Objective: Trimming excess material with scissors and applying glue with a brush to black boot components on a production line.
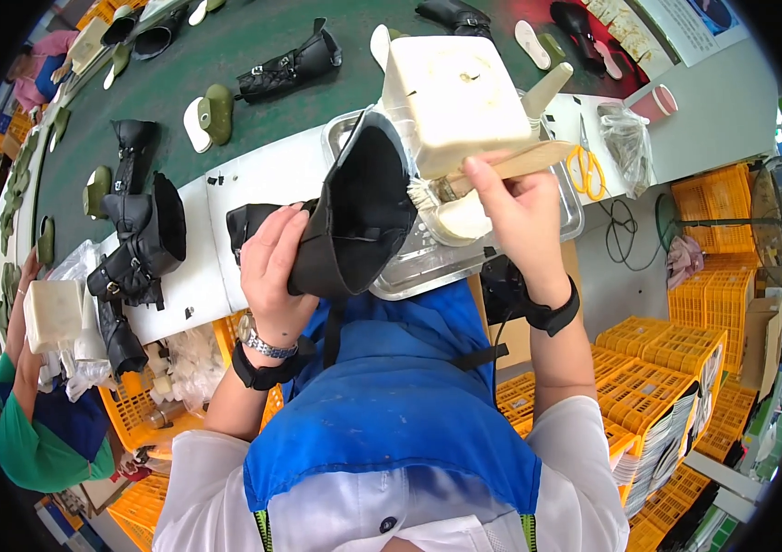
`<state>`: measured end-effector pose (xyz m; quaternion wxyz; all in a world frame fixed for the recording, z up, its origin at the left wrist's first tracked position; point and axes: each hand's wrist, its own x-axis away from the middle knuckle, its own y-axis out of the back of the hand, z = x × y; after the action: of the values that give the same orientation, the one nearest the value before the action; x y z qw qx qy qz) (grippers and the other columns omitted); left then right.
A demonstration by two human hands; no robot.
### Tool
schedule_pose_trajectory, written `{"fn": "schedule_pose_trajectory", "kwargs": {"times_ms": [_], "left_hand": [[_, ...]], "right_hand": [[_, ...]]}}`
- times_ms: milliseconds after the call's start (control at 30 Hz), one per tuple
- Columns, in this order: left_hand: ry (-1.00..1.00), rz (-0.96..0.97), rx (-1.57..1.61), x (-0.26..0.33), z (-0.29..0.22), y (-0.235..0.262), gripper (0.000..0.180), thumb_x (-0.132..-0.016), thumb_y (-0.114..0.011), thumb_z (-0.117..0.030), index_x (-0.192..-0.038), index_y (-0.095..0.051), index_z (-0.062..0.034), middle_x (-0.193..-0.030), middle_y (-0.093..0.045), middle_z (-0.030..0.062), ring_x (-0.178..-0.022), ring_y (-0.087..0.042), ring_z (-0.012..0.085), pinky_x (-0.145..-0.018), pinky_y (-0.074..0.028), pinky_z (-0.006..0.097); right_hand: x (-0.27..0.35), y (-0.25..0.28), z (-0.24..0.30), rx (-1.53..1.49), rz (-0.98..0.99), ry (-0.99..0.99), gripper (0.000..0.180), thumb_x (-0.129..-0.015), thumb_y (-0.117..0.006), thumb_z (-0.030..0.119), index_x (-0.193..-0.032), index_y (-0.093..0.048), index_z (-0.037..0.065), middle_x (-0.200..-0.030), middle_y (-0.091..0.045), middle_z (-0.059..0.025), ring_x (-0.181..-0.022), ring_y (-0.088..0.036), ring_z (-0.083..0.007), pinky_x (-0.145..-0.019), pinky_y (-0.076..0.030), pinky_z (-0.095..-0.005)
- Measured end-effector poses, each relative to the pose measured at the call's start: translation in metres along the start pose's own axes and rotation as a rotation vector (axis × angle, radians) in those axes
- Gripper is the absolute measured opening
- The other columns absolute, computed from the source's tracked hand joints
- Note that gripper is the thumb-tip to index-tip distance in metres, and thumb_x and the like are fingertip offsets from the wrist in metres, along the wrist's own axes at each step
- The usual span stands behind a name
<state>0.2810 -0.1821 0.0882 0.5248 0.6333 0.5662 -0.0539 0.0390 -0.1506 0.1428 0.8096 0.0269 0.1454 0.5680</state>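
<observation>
My left hand (271, 262) grips the shaft of a black boot (368, 207), its wide opening turned toward me. My right hand (527, 207) is closed round the wooden handle of a flat brush (512, 164). Its pale bristles are beside the boot's rim; whether they touch it I cannot tell. Below the brush is a rounded cream-coloured piece (464, 221), partly covered by my right hand. A stained white block-shaped tub (457, 92) stands just beyond, over a shiny metal tray (400, 287).
Yellow-handled scissors (586, 166), a clear plastic bag (625, 152) and a pink cup (656, 104) lie to the right. Black boots (291, 66) and olive-and-white pieces (211, 118) rest on the green belt (345, 101). Orange crates (648, 354) stack at right. A green-sleeved person (51, 428) works at left.
</observation>
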Motion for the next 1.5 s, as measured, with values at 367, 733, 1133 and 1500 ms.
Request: {"fn": "schedule_pose_trajectory", "kwargs": {"times_ms": [367,733,1133,1500], "left_hand": [[0.030,-0.077,0.111,-0.001,-0.009,-0.001,0.048,-0.062,-0.066,-0.002,-0.109,-0.054,-0.0008,-0.105,-0.058,0.0170,-0.098,-0.056,0.0316,-0.082,-0.041,0.036],[-0.094,-0.156,-0.036,-0.013,0.005,-0.001,0.051,-0.057,-0.063,0.002,-0.107,-0.056,-0.0015,-0.108,-0.058,0.0149,-0.099,-0.055,0.0308,-0.080,-0.041,0.036],[-0.195,-0.152,-0.234,-0.017,0.021,-0.004,0.044,-0.062,-0.064,-0.001,-0.105,-0.057,-0.0043,-0.109,-0.058,0.0133,-0.100,-0.055,0.0305,-0.082,-0.040,0.036],[-0.144,-0.173,-0.169,-0.014,0.017,0.002,0.048,-0.057,-0.063,-0.001,-0.104,-0.059,-0.0052,-0.107,-0.059,0.0122,-0.099,-0.055,0.0291,-0.080,-0.040,0.035]], "right_hand": [[0.005,-0.006,-0.020,-0.126,-0.173,0.023,0.017,-0.083,-0.061,0.014,-0.085,-0.061,-0.003,-0.064,-0.054,0.0006,-0.053,-0.044,-0.0031,-0.048,-0.034,-0.0173],[0.015,-0.017,-0.005,0.026,-0.041,0.176,0.011,-0.079,-0.063,0.010,-0.078,-0.064,0.000,-0.064,-0.061,-0.0025,-0.056,-0.053,-0.0068,-0.051,-0.041,-0.0210],[0.039,-0.039,0.004,-0.163,0.132,0.163,0.009,-0.079,-0.063,0.008,-0.076,-0.062,-0.001,-0.067,-0.060,-0.0033,-0.054,-0.048,-0.0063,-0.049,-0.038,-0.0217],[0.019,-0.035,-0.029,-0.135,-0.104,0.050,0.009,-0.080,-0.063,0.009,-0.081,-0.062,-0.001,-0.065,-0.057,0.0004,-0.058,-0.048,-0.0043,-0.052,-0.038,-0.0197]]}}
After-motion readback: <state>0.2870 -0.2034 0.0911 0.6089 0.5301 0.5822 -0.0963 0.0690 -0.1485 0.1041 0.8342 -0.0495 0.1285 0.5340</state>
